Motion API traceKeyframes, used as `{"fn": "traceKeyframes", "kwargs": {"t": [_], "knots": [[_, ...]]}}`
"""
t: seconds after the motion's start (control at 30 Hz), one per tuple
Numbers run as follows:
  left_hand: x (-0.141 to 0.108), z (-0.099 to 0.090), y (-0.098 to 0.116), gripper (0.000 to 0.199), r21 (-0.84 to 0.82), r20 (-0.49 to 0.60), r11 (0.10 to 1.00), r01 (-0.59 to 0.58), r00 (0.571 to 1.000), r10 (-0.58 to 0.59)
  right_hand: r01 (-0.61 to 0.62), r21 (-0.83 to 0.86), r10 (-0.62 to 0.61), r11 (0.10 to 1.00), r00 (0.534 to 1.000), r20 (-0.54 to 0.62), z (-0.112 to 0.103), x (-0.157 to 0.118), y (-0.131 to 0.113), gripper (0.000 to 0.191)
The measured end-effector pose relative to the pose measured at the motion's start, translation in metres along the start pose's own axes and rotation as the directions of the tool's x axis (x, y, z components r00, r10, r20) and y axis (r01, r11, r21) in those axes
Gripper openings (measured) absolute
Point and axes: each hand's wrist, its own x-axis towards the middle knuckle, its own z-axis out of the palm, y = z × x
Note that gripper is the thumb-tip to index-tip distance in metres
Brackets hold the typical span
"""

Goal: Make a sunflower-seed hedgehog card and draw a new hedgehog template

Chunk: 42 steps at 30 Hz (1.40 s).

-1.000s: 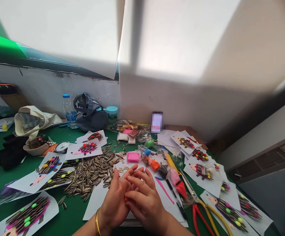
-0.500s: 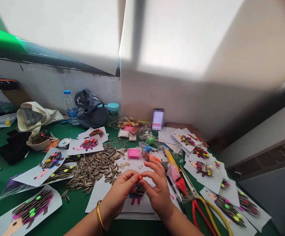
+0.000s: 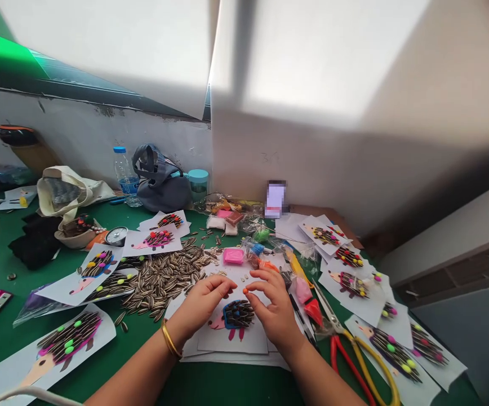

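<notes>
Between the thumb and index finger of my right hand (image 3: 272, 301) is a small orange ball (image 3: 245, 291). My left hand (image 3: 206, 299) hovers to its left, thumb and fingertips pressed together; whether something tiny is between them is hidden. Under both hands a hedgehog picture (image 3: 239, 314) lies on white paper (image 3: 210, 342), with a blue edge, dark seeds for spines and pink feet. Left of my left hand spreads a pile of striped seeds (image 3: 160, 276). A pink clay block (image 3: 233, 256) sits beyond my hands.
Finished-looking hedgehog cards (image 3: 69, 344) lie at left and right. Scissors with yellow handles (image 3: 371, 349) and red-handled pliers (image 3: 350, 355) are right of my right hand. A bottle (image 3: 126, 177), blue bag (image 3: 164, 186) and phone (image 3: 275, 198) stand along the back.
My hands have moved apart, leaving the orange ball in my right fingers and uncovering the hedgehog picture. The view has shifted slightly, and a white cable shows at the lower left.
</notes>
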Motion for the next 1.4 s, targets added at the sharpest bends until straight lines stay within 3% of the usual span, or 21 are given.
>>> {"fn": "traceKeyframes", "kwargs": {"t": [0.07, 0.17, 0.33, 0.77, 1.4], "knots": [[0.004, -0.009, -0.005, 0.025, 0.198, -0.054, 0.979, -0.049, 0.997, 0.061, -0.039, -0.066, 0.042, 0.997, 0.998, 0.050, 0.001, 0.000, 0.005, 0.008], [0.008, -0.016, -0.016, 0.019, 0.462, -0.005, 0.880, -0.112, 0.992, 0.129, -0.047, -0.176, 0.071, 0.983, 0.988, 0.136, 0.006, -0.001, 0.011, 0.009], [0.007, -0.014, -0.025, 0.032, 0.632, 0.088, 0.763, -0.135, 0.991, 0.102, 0.017, -0.303, 0.032, 0.953, 0.987, 0.157, 0.014, -0.005, 0.013, 0.011], [0.005, -0.005, -0.020, 0.034, 0.717, 0.125, 0.679, -0.158, 0.987, 0.097, 0.031, -0.320, 0.025, 0.947, 0.985, 0.169, 0.018, -0.006, 0.010, 0.011], [0.003, -0.004, -0.019, 0.034, 0.734, 0.122, 0.662, -0.153, 0.988, 0.094, 0.128, -0.387, -0.053, 0.913, 0.979, 0.197, 0.017, -0.007, 0.013, 0.020]]}}
